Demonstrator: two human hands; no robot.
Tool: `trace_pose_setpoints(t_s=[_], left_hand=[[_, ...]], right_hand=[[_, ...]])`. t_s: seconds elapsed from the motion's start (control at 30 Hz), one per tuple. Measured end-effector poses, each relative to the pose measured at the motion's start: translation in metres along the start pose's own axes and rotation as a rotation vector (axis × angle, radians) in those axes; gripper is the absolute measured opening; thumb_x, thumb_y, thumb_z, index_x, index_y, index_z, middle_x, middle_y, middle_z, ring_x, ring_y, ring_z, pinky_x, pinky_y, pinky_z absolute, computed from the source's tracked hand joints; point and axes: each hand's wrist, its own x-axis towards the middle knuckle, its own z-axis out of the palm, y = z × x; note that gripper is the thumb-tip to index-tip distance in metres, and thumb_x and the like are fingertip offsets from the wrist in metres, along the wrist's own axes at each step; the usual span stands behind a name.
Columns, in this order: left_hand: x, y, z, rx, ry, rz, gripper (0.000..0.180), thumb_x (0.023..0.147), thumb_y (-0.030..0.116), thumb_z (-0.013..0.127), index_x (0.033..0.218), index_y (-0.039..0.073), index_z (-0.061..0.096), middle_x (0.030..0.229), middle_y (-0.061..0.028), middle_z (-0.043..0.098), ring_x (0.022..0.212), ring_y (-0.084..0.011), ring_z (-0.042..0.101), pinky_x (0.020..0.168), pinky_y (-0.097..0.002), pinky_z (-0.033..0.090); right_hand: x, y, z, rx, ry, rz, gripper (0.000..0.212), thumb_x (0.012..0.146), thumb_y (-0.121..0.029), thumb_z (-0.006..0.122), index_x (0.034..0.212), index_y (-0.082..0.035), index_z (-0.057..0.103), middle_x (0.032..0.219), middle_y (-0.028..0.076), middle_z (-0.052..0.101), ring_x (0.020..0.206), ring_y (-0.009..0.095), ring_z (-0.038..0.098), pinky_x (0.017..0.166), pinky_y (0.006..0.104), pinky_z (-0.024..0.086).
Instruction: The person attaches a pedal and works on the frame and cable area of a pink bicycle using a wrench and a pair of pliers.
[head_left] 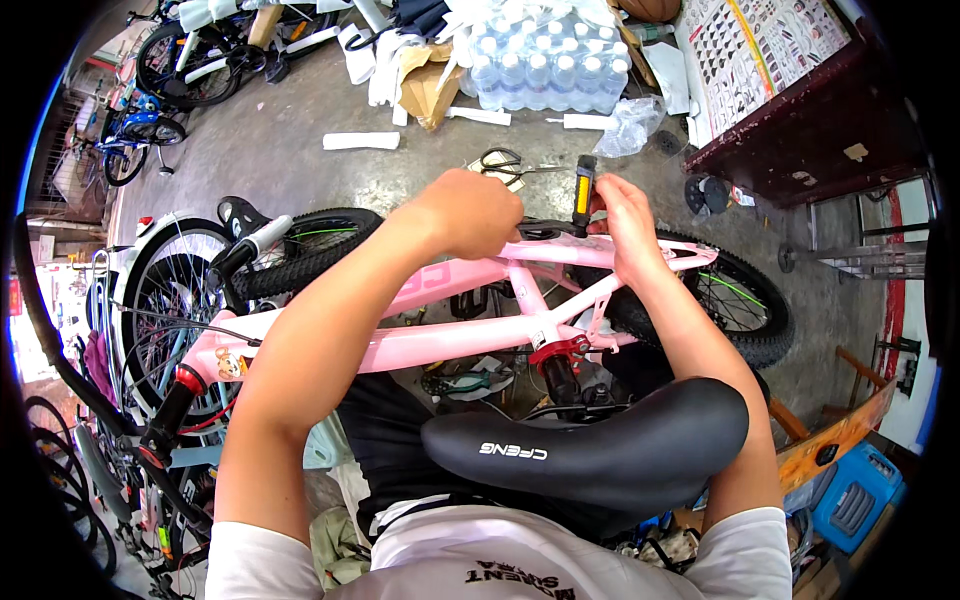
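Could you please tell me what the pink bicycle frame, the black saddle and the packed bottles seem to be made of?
Pink bicycle frame: probably painted metal, glossy, with bright highlights along its tubes; which metal I can't tell.
Black saddle: likely synthetic leather or vinyl, smooth with a soft sheen.
Packed bottles: apparently clear plastic, see-through and shiny.

We look down and forward from the person's head, through the left of two side-by-side fisheye lenses, with the left hand (468, 212) and right hand (628, 222) near mid-view. We are close above the saddle (600, 440) on the near side of both hands, and our wide angle reaches the floor (270, 165) well beyond them.
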Motion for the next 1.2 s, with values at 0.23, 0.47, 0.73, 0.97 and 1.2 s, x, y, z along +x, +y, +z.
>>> trace_pose_setpoints(t_s=[0.23,0.47,0.73,0.97,1.2], left_hand=[[0.010,-0.038,0.021,0.029,-0.049,-0.184,0.028,0.089,0.030,0.064,0.098,0.005,0.073,0.104,-0.0168,0.071,0.097,-0.0336,0.068,0.081,-0.0446,0.055],[-0.004,-0.013,-0.004,0.000,0.205,-0.046,0.016,0.088,0.022,0.062,0.094,0.008,0.068,0.084,-0.0145,0.070,0.085,-0.0354,0.067,0.070,-0.0492,0.051],[-0.003,-0.007,-0.004,0.048,0.415,0.066,0.009,0.085,0.013,0.060,0.091,0.008,0.065,0.083,-0.0130,0.068,0.083,-0.0340,0.067,0.069,-0.0473,0.052],[0.005,-0.007,0.011,0.066,0.588,0.157,0.012,0.084,0.012,0.059,0.092,0.010,0.068,0.091,-0.0107,0.068,0.089,-0.0323,0.066,0.073,-0.0450,0.053],[0.017,-0.002,0.034,0.104,0.391,0.093,0.013,0.085,0.019,0.062,0.089,0.007,0.067,0.083,-0.0148,0.066,0.081,-0.0333,0.068,0.066,-0.0464,0.054]], right_hand=[[-0.001,-0.004,0.004,-0.013,0.015,0.031,0.027,0.096,-0.030,0.053,0.085,-0.007,0.064,0.074,0.000,0.059,0.068,0.011,0.055,0.059,0.0271,0.044],[0.003,-0.001,0.003,-0.022,-0.033,0.045,0.022,0.094,-0.028,0.053,0.090,-0.009,0.064,0.081,-0.001,0.060,0.076,0.009,0.056,0.062,0.0266,0.045],[0.004,0.001,-0.001,-0.065,-0.015,-0.008,0.022,0.094,-0.028,0.055,0.089,-0.009,0.065,0.080,-0.003,0.060,0.076,0.009,0.055,0.070,0.0265,0.040],[0.001,-0.005,0.005,0.036,0.052,-0.054,0.028,0.095,-0.030,0.056,0.080,-0.007,0.064,0.074,-0.001,0.057,0.070,0.010,0.050,0.066,0.0272,0.037],[0.005,-0.004,0.000,-0.049,0.020,-0.014,0.029,0.092,-0.039,0.058,0.089,-0.010,0.065,0.081,-0.001,0.060,0.081,0.011,0.054,0.074,0.0294,0.038]])
